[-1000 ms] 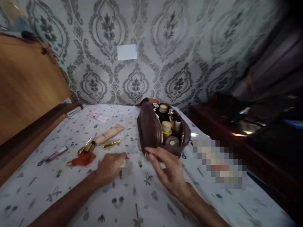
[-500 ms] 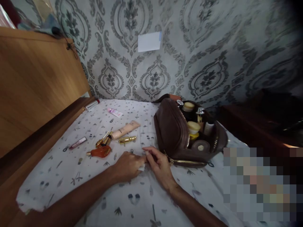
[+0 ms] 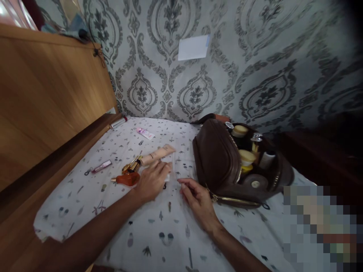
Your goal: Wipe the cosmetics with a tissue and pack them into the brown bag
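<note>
My left hand (image 3: 154, 180) is closed, palm down, beside the peach tube (image 3: 159, 154). A small white tissue-like piece (image 3: 167, 177) pokes out from under its fingers. Whatever else lies beneath that hand is hidden. To its left are an orange bottle (image 3: 127, 179) with a gold tip and a gold-and-dark cosmetic item (image 3: 133, 165). My right hand (image 3: 198, 200) rests on the patterned sheet, its fingers loosely bent and slightly apart, with nothing visible in them. Just beyond it stands the open brown toiletry bag (image 3: 214, 158), filled with jars and bottles.
Farther out on the sheet lie a pink-and-white tube (image 3: 145, 133), a pinkish slim tube (image 3: 102, 166) and a silver tube with a red end (image 3: 119, 122). A wooden panel (image 3: 56, 83) borders the left side. The patterned wall (image 3: 167, 94) rises behind.
My left hand has moved away from the right hand, up and left toward the peach tube, carrying the white piece. The gold vial is now covered. The view has shifted slightly.
</note>
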A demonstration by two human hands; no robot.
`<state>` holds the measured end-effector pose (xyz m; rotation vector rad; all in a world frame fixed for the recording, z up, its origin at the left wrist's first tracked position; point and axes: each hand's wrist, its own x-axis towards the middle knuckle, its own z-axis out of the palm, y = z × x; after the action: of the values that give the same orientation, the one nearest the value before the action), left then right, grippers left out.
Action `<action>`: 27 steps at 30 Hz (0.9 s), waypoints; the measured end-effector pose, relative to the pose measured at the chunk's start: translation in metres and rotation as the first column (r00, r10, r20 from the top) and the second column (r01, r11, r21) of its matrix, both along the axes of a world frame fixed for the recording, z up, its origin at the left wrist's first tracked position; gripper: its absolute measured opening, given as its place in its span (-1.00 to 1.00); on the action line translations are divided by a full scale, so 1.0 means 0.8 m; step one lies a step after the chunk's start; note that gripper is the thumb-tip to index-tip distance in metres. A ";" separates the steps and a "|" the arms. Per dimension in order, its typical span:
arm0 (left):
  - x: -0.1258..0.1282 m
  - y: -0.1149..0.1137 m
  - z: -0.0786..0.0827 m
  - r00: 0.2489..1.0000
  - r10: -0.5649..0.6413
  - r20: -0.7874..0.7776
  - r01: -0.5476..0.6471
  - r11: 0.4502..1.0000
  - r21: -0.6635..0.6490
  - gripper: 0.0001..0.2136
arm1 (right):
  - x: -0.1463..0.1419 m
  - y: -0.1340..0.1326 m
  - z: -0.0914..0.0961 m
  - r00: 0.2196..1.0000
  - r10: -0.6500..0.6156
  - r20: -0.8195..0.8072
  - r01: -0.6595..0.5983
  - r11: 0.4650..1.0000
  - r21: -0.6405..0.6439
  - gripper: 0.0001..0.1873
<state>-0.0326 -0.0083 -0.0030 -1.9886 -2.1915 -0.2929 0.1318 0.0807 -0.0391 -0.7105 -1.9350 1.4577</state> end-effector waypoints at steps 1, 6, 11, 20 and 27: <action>-0.004 0.001 -0.002 0.999 0.031 -0.018 -0.031 1.000 0.001 -0.61 | 0.000 0.000 0.000 1.000 0.001 0.003 -0.001 1.000 0.000 -0.67; -0.010 0.007 -0.008 0.995 0.094 -0.046 -0.096 0.994 -0.048 -0.61 | -0.001 0.000 -0.001 1.000 -0.010 0.010 0.010 1.000 0.015 -0.66; -0.006 0.004 0.000 0.995 0.097 -0.003 -0.097 0.995 -0.038 -0.75 | -0.001 0.000 -0.001 1.000 -0.002 0.019 0.001 0.998 0.068 -0.65; 0.026 -0.009 -0.009 0.805 -0.354 0.476 0.205 0.919 0.336 -0.77 | 0.002 -0.006 -0.001 0.985 0.171 0.007 -0.168 0.963 0.212 -0.56; 0.037 -0.008 -0.013 0.790 -0.431 0.436 0.246 0.874 0.418 -0.72 | -0.005 -0.008 -0.005 0.991 0.134 -0.029 -0.128 0.982 0.140 -0.77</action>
<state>-0.0027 -0.0148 -0.0131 -2.2706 -1.8082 -1.3118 0.1277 0.0740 -0.0431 -0.4973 -2.0632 1.3867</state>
